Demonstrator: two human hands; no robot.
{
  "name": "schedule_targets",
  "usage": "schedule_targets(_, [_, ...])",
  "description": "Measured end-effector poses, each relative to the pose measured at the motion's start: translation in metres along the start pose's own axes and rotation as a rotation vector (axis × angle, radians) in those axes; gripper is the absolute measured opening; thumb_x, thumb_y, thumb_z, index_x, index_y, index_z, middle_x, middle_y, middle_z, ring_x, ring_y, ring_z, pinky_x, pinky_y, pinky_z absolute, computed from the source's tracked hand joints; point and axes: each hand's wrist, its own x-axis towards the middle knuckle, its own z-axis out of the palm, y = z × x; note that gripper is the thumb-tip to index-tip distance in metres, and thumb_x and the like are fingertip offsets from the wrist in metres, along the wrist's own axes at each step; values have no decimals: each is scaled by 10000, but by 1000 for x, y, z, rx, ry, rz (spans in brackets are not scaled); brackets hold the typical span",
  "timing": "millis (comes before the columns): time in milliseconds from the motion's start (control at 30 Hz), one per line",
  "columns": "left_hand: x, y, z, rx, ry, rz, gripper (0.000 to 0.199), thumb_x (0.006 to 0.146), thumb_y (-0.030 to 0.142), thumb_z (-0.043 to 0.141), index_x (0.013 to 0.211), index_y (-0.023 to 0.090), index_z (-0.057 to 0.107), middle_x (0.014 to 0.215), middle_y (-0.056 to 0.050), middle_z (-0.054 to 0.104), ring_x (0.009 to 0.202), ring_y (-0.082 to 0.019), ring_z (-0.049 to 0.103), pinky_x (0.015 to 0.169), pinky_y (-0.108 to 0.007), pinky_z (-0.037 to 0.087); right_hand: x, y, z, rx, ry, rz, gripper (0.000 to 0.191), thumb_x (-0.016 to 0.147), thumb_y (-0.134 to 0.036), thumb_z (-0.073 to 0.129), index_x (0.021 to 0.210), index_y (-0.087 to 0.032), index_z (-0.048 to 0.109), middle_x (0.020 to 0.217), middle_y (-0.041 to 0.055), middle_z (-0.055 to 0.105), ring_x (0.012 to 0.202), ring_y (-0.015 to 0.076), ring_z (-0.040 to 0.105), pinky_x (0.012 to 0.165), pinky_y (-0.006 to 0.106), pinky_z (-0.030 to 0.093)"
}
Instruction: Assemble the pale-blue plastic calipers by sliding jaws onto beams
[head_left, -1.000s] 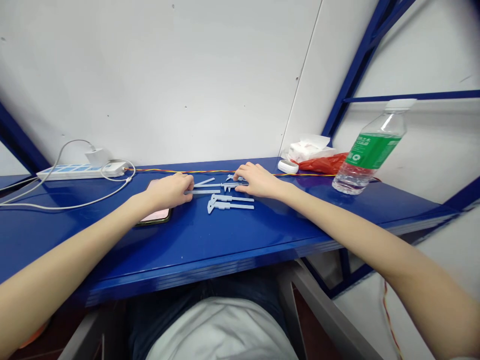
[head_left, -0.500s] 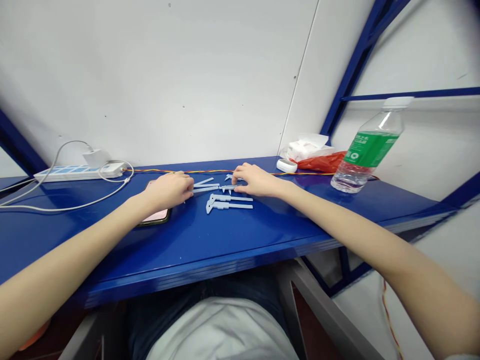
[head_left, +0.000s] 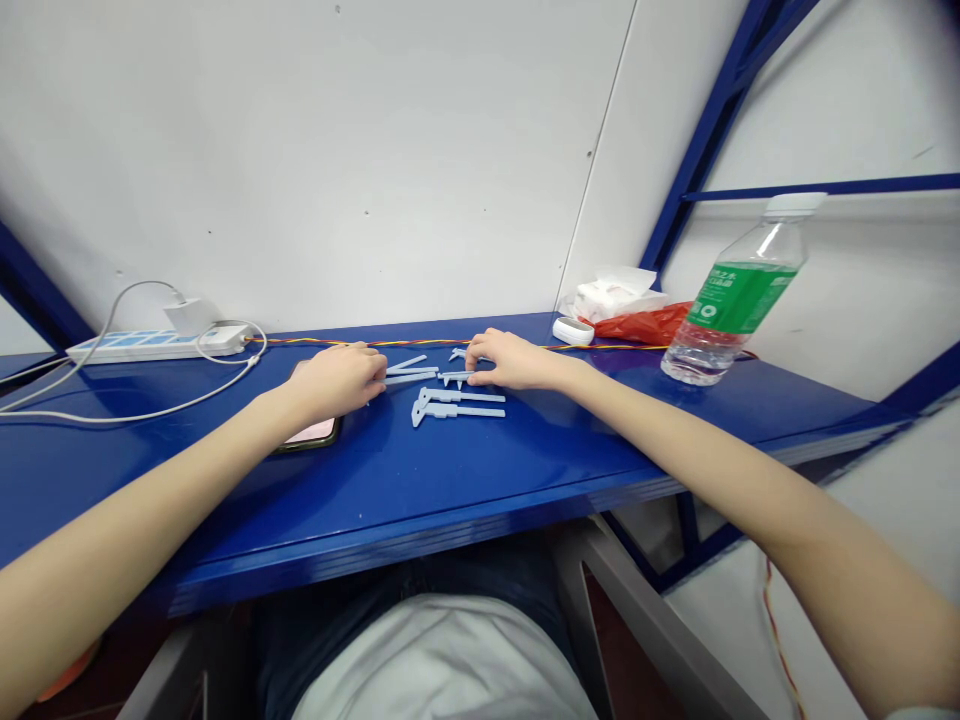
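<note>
Several pale blue-grey plastic vernier calipers lie on the blue table. My left hand (head_left: 341, 380) is closed, its fingers curled over the near ends of calipers whose long beams (head_left: 412, 377) stick out to the right. What sits under those fingers is hidden. My right hand (head_left: 510, 360) has its thumb and fingers closed on another vernier caliper (head_left: 454, 378), jaws pointing down. Behind that hand, part of one more caliper (head_left: 457, 354) shows. In front of both hands, two calipers (head_left: 457, 411) rest side by side with jaws to the left.
A phone (head_left: 315, 434) lies partly under my left forearm. To the left is a white power strip (head_left: 150, 345) with a charger and cable. On the right stand a water bottle (head_left: 739, 300), a red plastic bag (head_left: 637, 324), tissues (head_left: 619, 292) and a small white device (head_left: 573, 331).
</note>
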Motion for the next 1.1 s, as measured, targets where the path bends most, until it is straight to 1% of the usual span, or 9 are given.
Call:
schedule_targets(100, [0,0,0,-4,-7,-17,158,834,261,446,835,188,586,927,-73,655,908,-232,608,757,-334,467,0,3,-1,-40,-3,44,119,829,-268,565,834,-183,649,1015,93,627,944,240,501,744,336,358])
schedule_targets(267, [0,2,-1,-5,-20,-26,159,833,261,447,838,189,588,920,-77,653,889,-238,612,746,-342,467,-2,1,-4,-132,-3,112,113,830,-233,567,862,-173,658,992,99,625,920,234,518,726,326,347])
schedule_targets(567, [0,1,-1,5,-25,-14,172,835,255,431,848,187,588,923,-80,657,897,-242,612,758,-348,467,-1,-3,-4,-187,26,77,86,832,-223,585,848,-177,656,965,82,634,906,219,524,725,318,342])
schedule_targets(733, [0,1,-2,11,-23,-15,169,839,267,436,853,187,585,940,-76,660,913,-242,609,770,-348,467,-1,-4,-3,-189,68,41,86,832,-242,592,860,-173,635,950,75,635,902,215,523,736,317,347])
schedule_targets(933, [-1,5,-7,34,32,9,198,852,268,411,865,182,589,951,-78,665,931,-237,598,754,-336,471,-1,-3,-2,-161,130,11,117,814,-257,598,900,-178,610,971,71,630,902,211,528,756,316,359])
schedule_targets(1100, [-2,3,-5,55,92,30,201,857,274,413,858,183,592,931,-79,669,909,-243,606,740,-349,474,-1,-2,-1,-145,145,-4,125,810,-253,593,910,-178,603,958,73,631,888,213,531,760,323,366])
